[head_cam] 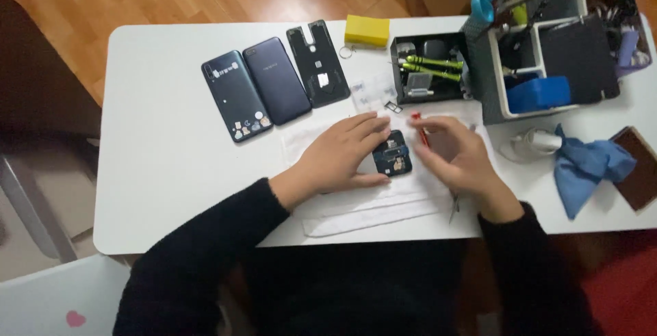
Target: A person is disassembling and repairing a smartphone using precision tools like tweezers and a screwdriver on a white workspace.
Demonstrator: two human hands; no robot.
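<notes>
Lying between our hands, the opened dark phone body with exposed boards [393,156] runs lengthwise left to right. Our left hand [340,154] presses flat on it, fingers spread; our right hand [457,157] pinches a slim red-handled tool [419,126] just beside its right end.

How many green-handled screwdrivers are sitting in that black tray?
2. Both lie in the black tray at the table's far side, side by side pointing left: one green-handled screwdriver farther back, the other just in front of it. More may be hidden under other tools.
</notes>
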